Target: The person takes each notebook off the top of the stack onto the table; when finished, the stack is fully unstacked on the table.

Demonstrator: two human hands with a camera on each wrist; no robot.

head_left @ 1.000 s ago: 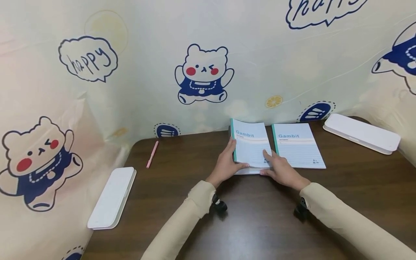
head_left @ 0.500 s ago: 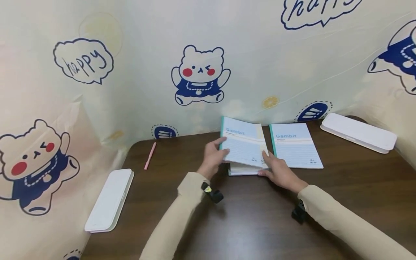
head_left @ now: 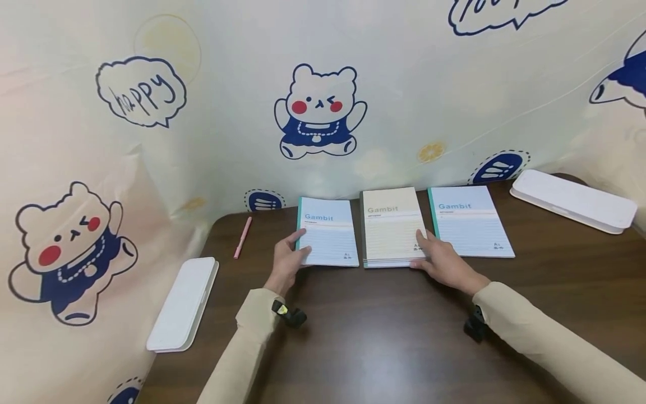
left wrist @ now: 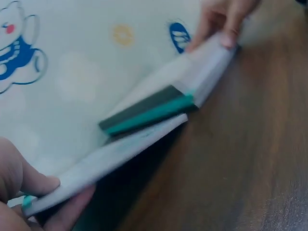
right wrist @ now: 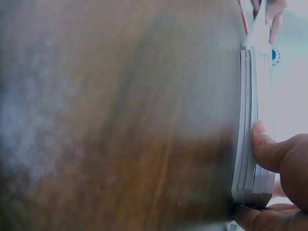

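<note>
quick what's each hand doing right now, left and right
Left hand: grips the left blue notebook at its spine edge.
Right hand: holds the notebook stack by its near right corner.

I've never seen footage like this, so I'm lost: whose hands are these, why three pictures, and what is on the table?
A person wears three cameras: one on the head, one on each wrist. The head view shows a brown table. The left hand grips a blue notebook; the right hand holds a stack of notebooks with a beige cover on top. Another blue notebook lies to the right. The blurry wrist views show the same books edge-on. Also there: a pink pen and two white cases.
</note>
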